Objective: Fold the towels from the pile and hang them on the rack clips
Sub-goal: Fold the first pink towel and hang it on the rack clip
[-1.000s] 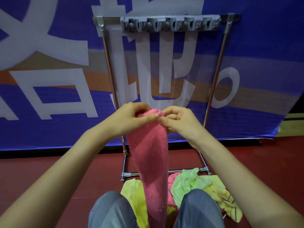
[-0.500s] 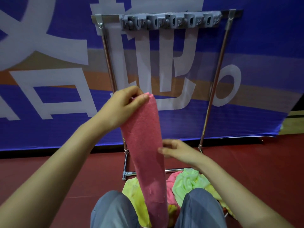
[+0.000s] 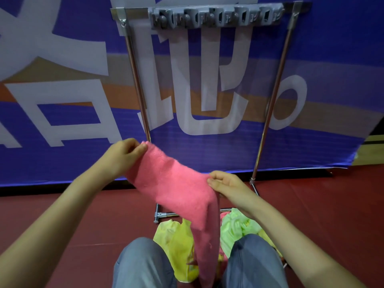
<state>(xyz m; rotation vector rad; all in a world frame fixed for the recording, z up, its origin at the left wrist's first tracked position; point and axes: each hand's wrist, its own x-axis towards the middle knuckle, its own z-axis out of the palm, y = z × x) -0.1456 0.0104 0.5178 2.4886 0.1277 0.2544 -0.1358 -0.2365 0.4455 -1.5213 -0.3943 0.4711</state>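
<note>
A pink towel (image 3: 176, 183) stretches between my two hands in front of the rack. My left hand (image 3: 122, 154) pinches its upper left end. My right hand (image 3: 226, 183) pinches the towel lower on its right side, and the rest hangs down between my knees. The metal rack (image 3: 137, 80) stands ahead, with a grey strip of clips (image 3: 214, 16) on its top bar; no towel hangs from the clips. A pile of yellow (image 3: 176, 242) and green towels (image 3: 236, 227) lies on the floor by the rack's foot.
A blue banner (image 3: 62, 59) with white letters hangs just behind the rack. The floor is a dark red mat (image 3: 62, 215). My knees in grey trousers (image 3: 145, 265) are at the bottom of the view, on either side of the pile.
My right hand left the top end, slid down the towel and pulled its lower part out to the right. My left hand kept its hold and sank lower.
</note>
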